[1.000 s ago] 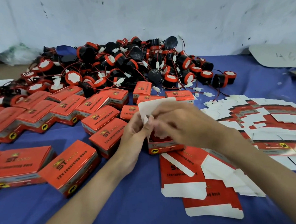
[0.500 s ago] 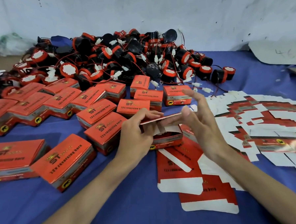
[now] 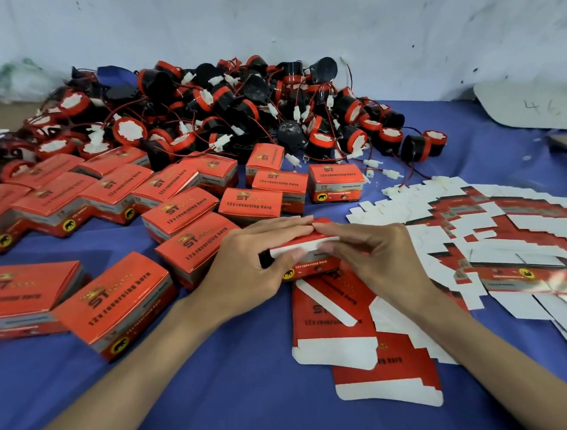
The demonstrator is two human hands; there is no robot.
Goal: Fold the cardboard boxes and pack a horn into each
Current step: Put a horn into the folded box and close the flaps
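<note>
Head view: box (image 3: 314, 265) sits mid-surface (image 3: 252, 397). Left hand (image 3: 245, 269) & right hand (image 3: 376, 256) both pinch its lid, fingers on top, thumbs at white tuck flap (image 3: 305, 246), prob. to push it in & close up. Blue cloth cover; horn pile (image 3: 237, 112) at back, closed boxes (image 3: 183, 213) left, flat blanks (image 3: 473, 231) right, scuffed white wall (image 3: 298, 23) behind.

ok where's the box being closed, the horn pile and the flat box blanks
box being closed (image 3: 312, 265): head view, printed front face
horn pile (image 3: 223, 99): head view, red-banded horn mid-heap
flat box blanks (image 3: 327, 331): head view, nearest blank's red panel
</note>
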